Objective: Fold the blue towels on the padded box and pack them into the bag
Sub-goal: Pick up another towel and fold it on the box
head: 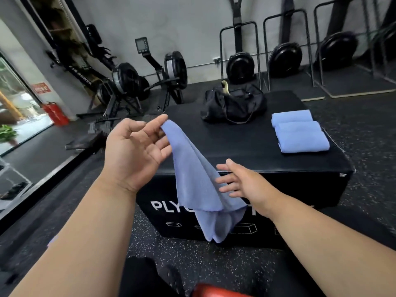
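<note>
Padded box (246, 146) top, near edge bare; left hand (137, 146) pinching towel (192, 179) corner, right hand (246, 183) released.

White block letters "PLYO" are showing on the front face of the black padded box (267, 185), the rest of the word lying hidden behind the hanging blue cloth towel (199, 181). White lettering ending in "ROWER" is running along the black rowing machine (83, 76). The red wall sign (41, 88) is staying too blurred to read.
</note>
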A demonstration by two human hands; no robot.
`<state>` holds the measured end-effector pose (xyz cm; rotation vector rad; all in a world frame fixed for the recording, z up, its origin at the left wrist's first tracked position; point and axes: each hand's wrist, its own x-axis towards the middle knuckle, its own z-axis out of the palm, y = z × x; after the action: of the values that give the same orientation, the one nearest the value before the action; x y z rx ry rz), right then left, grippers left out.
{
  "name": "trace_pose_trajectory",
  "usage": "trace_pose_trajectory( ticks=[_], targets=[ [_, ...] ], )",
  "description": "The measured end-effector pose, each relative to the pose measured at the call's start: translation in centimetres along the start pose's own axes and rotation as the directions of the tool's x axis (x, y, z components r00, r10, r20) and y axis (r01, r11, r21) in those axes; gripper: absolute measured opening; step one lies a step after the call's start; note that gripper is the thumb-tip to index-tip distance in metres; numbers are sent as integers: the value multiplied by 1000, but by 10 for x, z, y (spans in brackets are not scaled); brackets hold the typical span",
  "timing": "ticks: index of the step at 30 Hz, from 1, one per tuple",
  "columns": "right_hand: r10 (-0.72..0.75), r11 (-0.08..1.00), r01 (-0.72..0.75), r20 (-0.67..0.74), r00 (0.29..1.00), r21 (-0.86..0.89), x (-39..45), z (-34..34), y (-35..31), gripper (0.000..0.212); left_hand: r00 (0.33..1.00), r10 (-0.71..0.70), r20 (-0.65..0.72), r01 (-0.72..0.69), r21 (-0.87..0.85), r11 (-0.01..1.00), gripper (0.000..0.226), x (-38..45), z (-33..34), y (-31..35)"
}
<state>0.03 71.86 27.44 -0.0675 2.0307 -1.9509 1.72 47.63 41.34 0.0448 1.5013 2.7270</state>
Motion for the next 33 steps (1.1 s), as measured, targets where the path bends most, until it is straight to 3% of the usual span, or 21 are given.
trace_pose_trajectory(
  ticks=[7, 11, 15, 19, 22, 25, 28, 30, 32, 33],
  targets=[
    [-210, 963, 229, 137, 968, -143, -11, 34, -10, 58, 994, -85, 74, 76, 107, 991, 77, -16, 2, -12],
    [-285, 928, 293, 68, 956, -228, -9, 50, -12, 66, 984, -127, 125, 107, 155, 982, 89, -21, -1, -14],
    [-315, 927, 301, -29, 949, -224, -10, 58, -21, 50, 946, -237, 224, 193, 200, 961, 59, -25, -3, -11],
    [-321, 919, 275, -132, 938, -284, -7, 59, -21, 35, 944, -244, 221, 214, 152, 965, 75, -27, -9, -13],
    [-335, 914, 284, -145, 931, -289, -4, 55, -19, 14, 947, -249, 202, 221, 152, 963, 101, -29, -11, -13],
    [-349, 915, 310, -120, 930, -259, -6, 54, -20, 34, 949, -238, 207, 215, 130, 968, 109, -28, -16, -14],
    [-379, 888, 347, -54, 924, -301, -9, 58, -22, 52, 936, -248, 252, 230, 99, 968, 94, -26, -18, -15],
    [-395, 879, 364, -42, 918, -310, -10, 61, -23, 38, 928, -256, 272, 238, 98, 966, 80, -25, -18, -17],
    [-422, 856, 369, -76, 904, -361, -8, 61, -24, 10, 926, -262, 271, 245, 97, 965, 72, -26, -17, -18],
    [-424, 851, 362, -90, 901, -381, -6, 60, -25, 8, 929, -265, 258, 246, 103, 964, 70, -26, -18, -18]
  ],
)
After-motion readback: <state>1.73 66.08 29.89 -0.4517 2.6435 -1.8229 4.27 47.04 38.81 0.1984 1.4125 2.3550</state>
